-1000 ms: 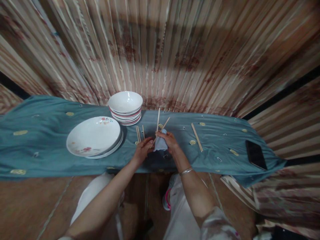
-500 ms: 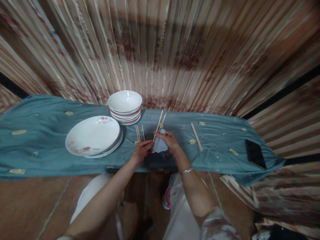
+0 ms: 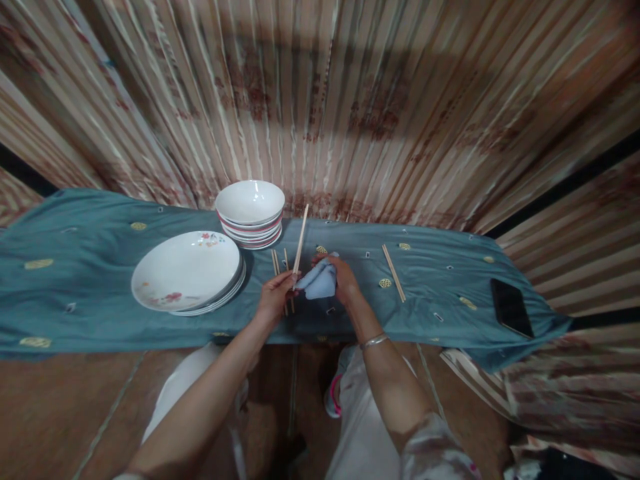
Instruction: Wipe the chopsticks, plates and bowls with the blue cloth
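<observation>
Pale wooden chopsticks rise from my left hand, whose fingers pinch them near their lower ends. They are close together, so I cannot tell how many there are. A light blue cloth hangs from my right hand, which is closed on it. The cloth's left corner reaches to the left fingertips. Several more chopsticks lie on the table just behind and beneath my left hand, partly hidden by it. To the right of my right hand lies a pair of chopsticks, side by side.
A stack of white floral plates stands on the left of the table, with stacked white bowls behind it. A black phone lies near the right end. The table has a teal patterned cloth; a pleated curtain hangs behind.
My left hand has moved left with the chopsticks, which now stand close together instead of spread. The cloth has come off their lower part and bunched up in my right hand.
</observation>
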A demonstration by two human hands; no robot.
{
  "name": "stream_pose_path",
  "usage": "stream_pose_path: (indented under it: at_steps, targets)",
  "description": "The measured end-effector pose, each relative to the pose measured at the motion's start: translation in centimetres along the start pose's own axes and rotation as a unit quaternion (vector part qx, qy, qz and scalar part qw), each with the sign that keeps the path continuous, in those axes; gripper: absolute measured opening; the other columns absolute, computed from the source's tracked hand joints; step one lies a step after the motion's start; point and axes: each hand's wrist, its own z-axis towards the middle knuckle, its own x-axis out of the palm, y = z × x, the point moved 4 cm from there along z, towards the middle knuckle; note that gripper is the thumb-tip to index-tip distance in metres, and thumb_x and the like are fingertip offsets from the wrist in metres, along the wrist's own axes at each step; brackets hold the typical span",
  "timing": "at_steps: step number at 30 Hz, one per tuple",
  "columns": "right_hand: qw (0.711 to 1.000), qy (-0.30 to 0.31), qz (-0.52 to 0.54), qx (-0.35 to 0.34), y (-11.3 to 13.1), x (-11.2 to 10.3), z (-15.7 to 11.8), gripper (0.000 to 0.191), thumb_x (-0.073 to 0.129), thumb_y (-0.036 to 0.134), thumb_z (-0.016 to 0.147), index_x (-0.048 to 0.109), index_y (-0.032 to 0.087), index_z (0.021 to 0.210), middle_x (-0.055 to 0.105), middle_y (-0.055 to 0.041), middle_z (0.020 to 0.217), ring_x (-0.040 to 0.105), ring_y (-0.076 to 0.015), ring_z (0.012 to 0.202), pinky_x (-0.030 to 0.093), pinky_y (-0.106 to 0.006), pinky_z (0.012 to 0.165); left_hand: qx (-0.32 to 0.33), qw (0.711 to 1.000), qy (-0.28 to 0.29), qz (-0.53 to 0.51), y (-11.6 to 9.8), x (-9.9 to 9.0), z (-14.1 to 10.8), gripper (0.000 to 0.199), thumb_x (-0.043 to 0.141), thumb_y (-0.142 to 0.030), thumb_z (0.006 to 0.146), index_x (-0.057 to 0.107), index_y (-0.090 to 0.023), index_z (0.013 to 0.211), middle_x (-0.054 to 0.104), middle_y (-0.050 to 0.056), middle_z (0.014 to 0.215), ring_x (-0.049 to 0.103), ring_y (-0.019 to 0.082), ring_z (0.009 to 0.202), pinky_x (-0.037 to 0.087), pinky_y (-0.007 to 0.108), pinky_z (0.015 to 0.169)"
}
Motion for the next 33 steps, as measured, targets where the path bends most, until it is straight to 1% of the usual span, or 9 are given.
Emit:
stream_pose_path:
  at_steps: [4, 6, 11, 14, 18, 22, 25, 28, 33]
  targets:
    - [0.998, -0.054, 0.035, 0.008, -0.1, -0.8, 0.7, 0.018, 0.052, 0.029, 0.077, 0.066, 0.018, 0.075, 0.070, -0.0002, 0.066, 0.064, -0.0156, 0.062, 0.051, -0.026, 0.063, 0.042, 0.999, 0.008, 0.032, -0.9, -0.2, -0.2, 0.042, 0.082, -0.045, 0.053, 0.075, -0.015, 0.081, 0.074, 0.008, 0.087, 0.059, 0.010, 0.059, 0.047, 0.024, 0.056]
    - [0.997, -0.059, 0.040, 0.018, -0.2, -0.8, 0.9, 0.020, 0.048, 0.026, 0.078, 0.066, 0.017, 0.075, 0.069, 0.0002, 0.063, 0.064, -0.0160, 0.062, 0.051, -0.026, 0.063, 0.061, 0.997, 0.025, 0.049, -1.1, -0.1, -0.3, 0.039, 0.082, -0.044, 0.055, 0.076, -0.015, 0.081, 0.074, 0.008, 0.086, 0.059, 0.011, 0.058, 0.046, 0.024, 0.055]
    - [0.998, 0.021, 0.034, 0.047, -0.5, 0.1, 0.5, 0.023, 0.049, 0.031, 0.080, 0.066, 0.018, 0.074, 0.068, -0.0006, 0.060, 0.067, -0.0184, 0.069, 0.052, -0.028, 0.067, 0.080, 0.991, 0.071, 0.084, -0.7, 0.4, -0.4, 0.030, 0.080, -0.038, 0.057, 0.077, -0.016, 0.077, 0.071, 0.003, 0.067, 0.057, 0.011, 0.052, 0.044, 0.024, 0.051]
    - [0.995, 0.079, 0.027, 0.055, -0.6, 0.8, -0.1, 0.028, 0.051, 0.041, 0.081, 0.066, 0.019, 0.080, 0.071, -0.0021, 0.069, 0.067, -0.0200, 0.073, 0.053, -0.031, 0.071, 0.049, 0.992, 0.088, 0.071, -0.1, 0.7, -0.4, 0.029, 0.081, -0.036, 0.057, 0.076, -0.016, 0.077, 0.071, 0.002, 0.068, 0.058, 0.011, 0.051, 0.044, 0.024, 0.050]
    - [0.992, 0.114, 0.013, 0.059, -1.1, 1.7, -0.8, 0.035, 0.052, 0.051, 0.081, 0.066, 0.019, 0.088, 0.072, -0.0033, 0.076, 0.067, -0.0198, 0.076, 0.052, -0.031, 0.071, -0.043, 0.993, 0.105, 0.017, 0.9, 1.2, -0.8, 0.033, 0.085, -0.034, 0.051, 0.076, -0.015, 0.077, 0.071, 0.003, 0.070, 0.060, 0.011, 0.051, 0.046, 0.022, 0.049]
    - [0.992, 0.109, -0.006, 0.067, -2.0, 2.2, -1.0, 0.039, 0.054, 0.056, 0.078, 0.064, 0.021, 0.089, 0.068, -0.0004, 0.069, 0.062, -0.0170, 0.062, 0.049, -0.028, 0.059, -0.064, 0.993, 0.089, -0.034, 1.0, 1.4, -0.9, 0.034, 0.088, -0.032, 0.046, 0.076, -0.014, 0.073, 0.072, 0.003, 0.070, 0.059, 0.009, 0.051, 0.047, 0.020, 0.050]
    - [0.995, 0.087, -0.039, 0.041, -2.5, 1.9, -0.6, 0.030, 0.061, 0.049, 0.071, 0.063, 0.019, 0.076, 0.063, 0.0021, 0.061, 0.055, -0.0132, 0.053, 0.044, -0.025, 0.053, -0.051, 0.995, 0.063, -0.051, 0.9, 1.2, -0.6, 0.035, 0.088, -0.034, 0.046, 0.076, -0.015, 0.073, 0.073, 0.003, 0.074, 0.059, 0.008, 0.052, 0.047, 0.019, 0.050]
    - [0.996, 0.063, -0.060, 0.022, -2.8, 1.3, -0.1, 0.023, 0.062, 0.041, 0.066, 0.060, 0.018, 0.067, 0.061, 0.0029, 0.058, 0.051, -0.0118, 0.053, 0.043, -0.024, 0.054, -0.042, 0.997, 0.053, -0.045, 0.9, 1.0, -0.5, 0.035, 0.086, -0.036, 0.048, 0.076, -0.015, 0.074, 0.074, 0.006, 0.080, 0.058, 0.008, 0.054, 0.047, 0.020, 0.052]
    - [0.994, 0.058, -0.089, -0.010, -2.5, 0.8, 0.1, 0.024, 0.056, 0.043, 0.067, 0.059, 0.019, 0.067, 0.061, 0.0029, 0.061, 0.054, -0.0142, 0.060, 0.046, -0.027, 0.064, -0.023, 0.999, 0.036, -0.028, 1.0, 0.7, -0.4, 0.037, 0.087, -0.038, 0.046, 0.077, -0.016, 0.074, 0.074, 0.006, 0.081, 0.060, 0.010, 0.062, 0.049, 0.021, 0.056]
